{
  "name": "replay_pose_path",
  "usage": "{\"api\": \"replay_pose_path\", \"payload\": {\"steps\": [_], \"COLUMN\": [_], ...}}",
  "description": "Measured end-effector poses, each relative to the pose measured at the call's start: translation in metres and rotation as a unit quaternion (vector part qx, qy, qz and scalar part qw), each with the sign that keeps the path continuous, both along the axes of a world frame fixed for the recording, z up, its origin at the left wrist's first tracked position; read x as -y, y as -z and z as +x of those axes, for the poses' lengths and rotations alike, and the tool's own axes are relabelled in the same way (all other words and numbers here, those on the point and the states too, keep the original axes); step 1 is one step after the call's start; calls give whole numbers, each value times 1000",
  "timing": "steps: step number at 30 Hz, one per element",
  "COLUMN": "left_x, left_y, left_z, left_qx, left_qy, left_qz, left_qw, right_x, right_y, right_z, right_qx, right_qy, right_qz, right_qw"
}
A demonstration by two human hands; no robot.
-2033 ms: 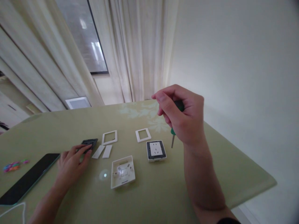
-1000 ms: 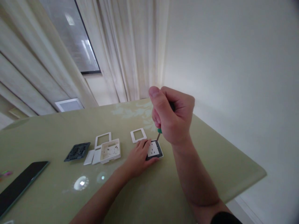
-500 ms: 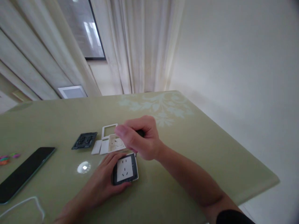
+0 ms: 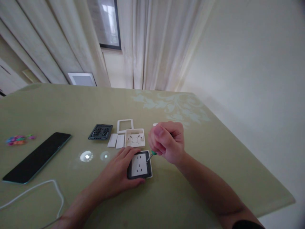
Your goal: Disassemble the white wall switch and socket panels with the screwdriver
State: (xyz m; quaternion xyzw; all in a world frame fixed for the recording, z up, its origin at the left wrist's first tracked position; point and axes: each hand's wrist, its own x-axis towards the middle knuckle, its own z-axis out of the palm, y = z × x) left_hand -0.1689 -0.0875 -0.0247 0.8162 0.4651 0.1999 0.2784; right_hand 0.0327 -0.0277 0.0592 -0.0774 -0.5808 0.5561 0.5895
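A wall socket (image 4: 139, 165) with a white face and dark frame lies on the table, set in a white box. My left hand (image 4: 125, 168) grips it from the left, fingers on the far edge and thumb on the near edge. Above its right side, my right hand (image 4: 168, 141) is closed around a screwdriver (image 4: 153, 153); a bit of green handle and the metal shaft show. The shaft slants down to the frame's right edge, where the tip meets a screw spot. Most of the handle is hidden in my fist.
Beyond the socket lie an open white back box (image 4: 135, 138), a white frame (image 4: 125, 121), two white plates (image 4: 116, 140) and a dark switch panel (image 4: 100, 132). Leftward are a phone (image 4: 37, 157), a white cable (image 4: 54, 184) and small colourful pieces (image 4: 19, 140). A wall (image 4: 257, 79) borders the table's right.
The view has shifted, so the table things appear further right and mostly higher. The screwdriver's shaft, barely visible before, now shows against the socket's right edge. Both hands keep their grips.
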Motion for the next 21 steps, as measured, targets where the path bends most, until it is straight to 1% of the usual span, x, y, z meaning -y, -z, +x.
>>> {"api": "replay_pose_path", "payload": {"steps": [5,11,17,21], "left_x": [0,-1,0,0], "left_y": [1,2,0,-1], "left_z": [1,1,2,3], "left_qx": [7,8,6,12], "left_qy": [4,6,2,1], "left_qz": [-5,1,-3,2], "left_qw": [1000,1000,1000,1000], "right_x": [1,-3,0,1], "right_y": [-5,-5,-8,-4], "right_z": [2,0,0,-3], "right_qx": [-12,-4,-12,-10], "right_qy": [2,-5,1,-6], "right_qz": [17,-4,2,-9], "right_qw": [1000,1000,1000,1000]}}
